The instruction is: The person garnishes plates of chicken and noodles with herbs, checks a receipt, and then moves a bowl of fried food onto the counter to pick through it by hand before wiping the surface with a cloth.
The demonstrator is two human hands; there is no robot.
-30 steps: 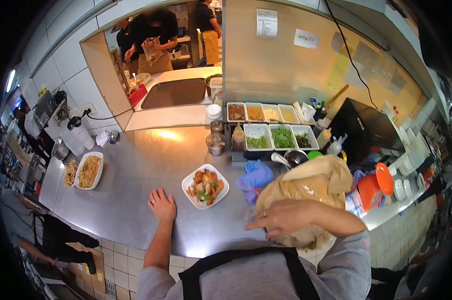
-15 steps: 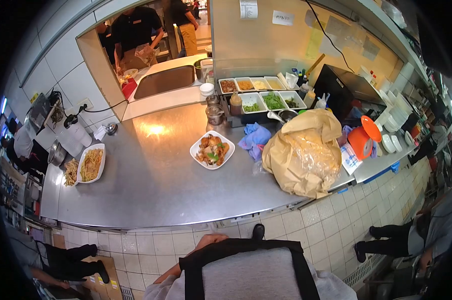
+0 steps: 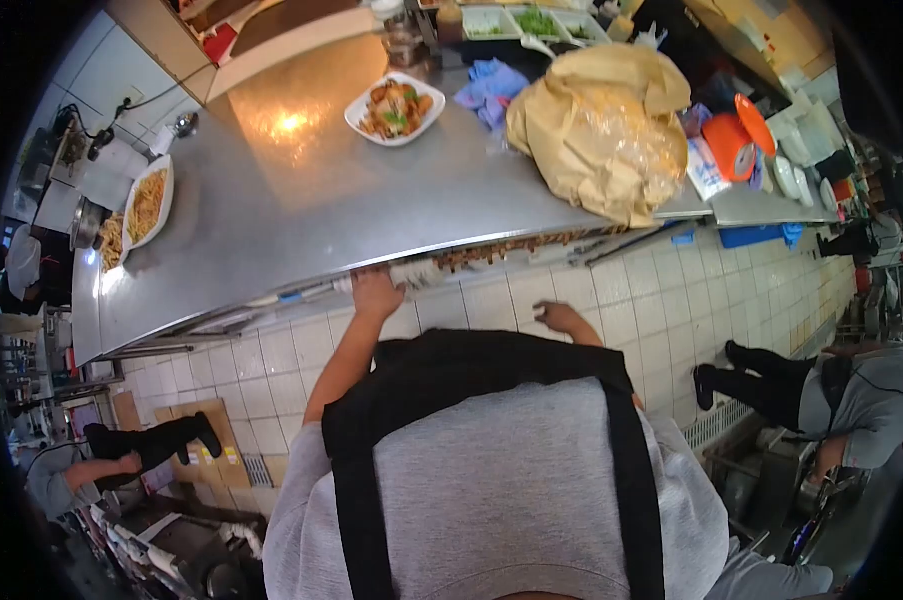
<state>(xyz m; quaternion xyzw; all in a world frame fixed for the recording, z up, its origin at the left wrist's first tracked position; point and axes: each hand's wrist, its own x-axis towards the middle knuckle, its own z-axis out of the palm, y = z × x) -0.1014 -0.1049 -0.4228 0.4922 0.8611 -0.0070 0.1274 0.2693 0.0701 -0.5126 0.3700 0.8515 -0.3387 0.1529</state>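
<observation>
My left hand [image 3: 376, 293] reaches to the front edge of the steel counter [image 3: 261, 225]. Its fingertips are hidden below that edge, beside ribbed white items [image 3: 416, 274] on the under-counter level; whether it grips them I cannot tell. Over the floor, away from the counter, my right hand [image 3: 563, 318] is empty, with loosely bent fingers and the thumb apart. A square white bowl [image 3: 437, 113] of browned food with a green garnish sits on the counter ahead. To the left is a long white dish [image 3: 167, 205] of noodles.
A large brown paper bag [image 3: 561, 125] with clear plastic stands at the counter's right, beside crumpled blue cloths [image 3: 489, 88]. Further right is an orange scale [image 3: 728, 146]. Brown pieces [image 3: 526, 245] line the under-counter level. Other people stand at both sides, on the tiled floor.
The view has tilted downward. My left hand has moved from near my waist forward to the counter edge. My right hand has come into view. Bowl and bag stay on the counter.
</observation>
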